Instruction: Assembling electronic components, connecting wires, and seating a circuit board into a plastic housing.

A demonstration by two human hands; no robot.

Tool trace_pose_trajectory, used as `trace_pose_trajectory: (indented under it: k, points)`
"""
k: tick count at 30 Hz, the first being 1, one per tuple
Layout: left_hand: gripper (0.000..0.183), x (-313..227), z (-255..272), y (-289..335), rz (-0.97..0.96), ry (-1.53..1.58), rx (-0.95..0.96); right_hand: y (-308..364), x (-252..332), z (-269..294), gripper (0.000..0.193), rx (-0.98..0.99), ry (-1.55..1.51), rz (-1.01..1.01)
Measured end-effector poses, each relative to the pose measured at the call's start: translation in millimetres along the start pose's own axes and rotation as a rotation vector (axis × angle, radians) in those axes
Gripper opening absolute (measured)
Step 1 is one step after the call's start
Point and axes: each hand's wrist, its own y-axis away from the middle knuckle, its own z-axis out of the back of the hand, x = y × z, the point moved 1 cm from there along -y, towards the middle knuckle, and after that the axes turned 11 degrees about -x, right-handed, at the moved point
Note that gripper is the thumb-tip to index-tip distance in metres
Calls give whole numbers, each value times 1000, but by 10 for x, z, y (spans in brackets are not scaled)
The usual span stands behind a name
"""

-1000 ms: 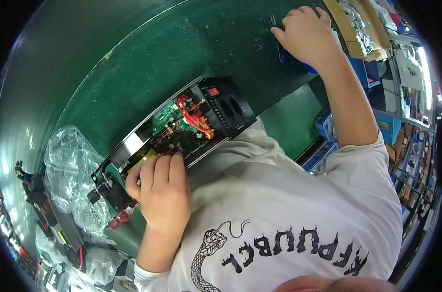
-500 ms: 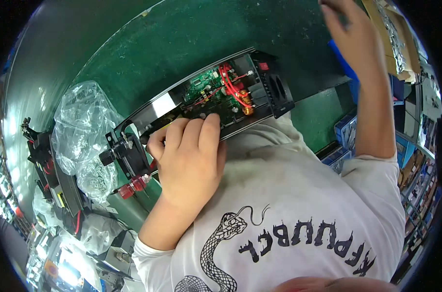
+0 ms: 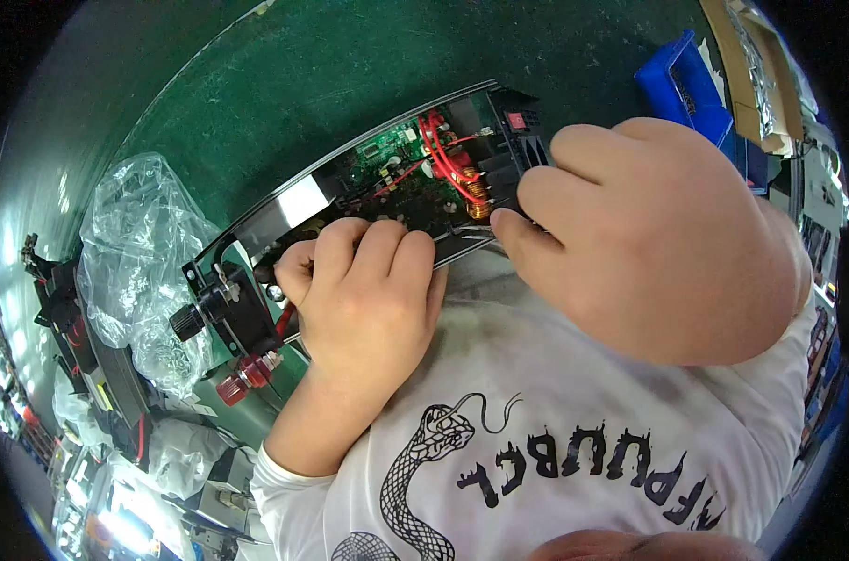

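An open, long black metal power-supply case [image 3: 387, 123] lies slantwise in front of my body. Inside it sit a green circuit board [image 3: 387, 150], red wires [image 3: 431, 150] and a copper-wound coil [image 3: 478, 201]. My left hand [image 3: 363, 290] grips the near wall of the case, its fingers curled over the edge. At the right end of the case, my right hand [image 3: 639, 243] is closed. From its fingertips a thin silvery tool [image 3: 471, 231] points in over the near wall beside the coil; most of it is hidden. A black knob [image 3: 188, 323] and red binding post [image 3: 242, 377] stick out at the left end.
A crumpled clear plastic bag [image 3: 139, 252] lies left of the case, with another dark unit [image 3: 116, 365] beyond it. At the upper right stand a blue bin [image 3: 672, 79] and a cardboard box [image 3: 737, 75]. The green work surface [image 3: 349, 56] stretches behind the case.
My right hand has come down from the upper right to the right end of the case, where a silvery tool now shows at its fingertips. My left hand keeps its grip.
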Motion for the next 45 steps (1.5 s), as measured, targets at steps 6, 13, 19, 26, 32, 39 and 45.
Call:
trace_pose_trajectory:
  k: [6,13,19,26,32,39,45]
  points:
    - [19,9,-39,14,-3,50,-14,-196,3,-163,18,207,-20,50]
    - [7,56,-51,29,-34,81,-49,-194,104,-306,18,45,125,8]
    - [6,70,-48,39,-45,114,-50,-241,179,-351,20,33,183,-39]
    - [10,47,-7,16,3,129,-37,-214,84,-268,16,142,156,-61]
    - [24,-17,62,-52,99,134,46,-149,127,-216,12,127,199,-45]
    - [25,-60,26,-127,66,138,108,-161,169,-316,10,57,238,-28]
    - [21,-59,14,-115,92,109,119,-159,173,-251,10,22,253,9]
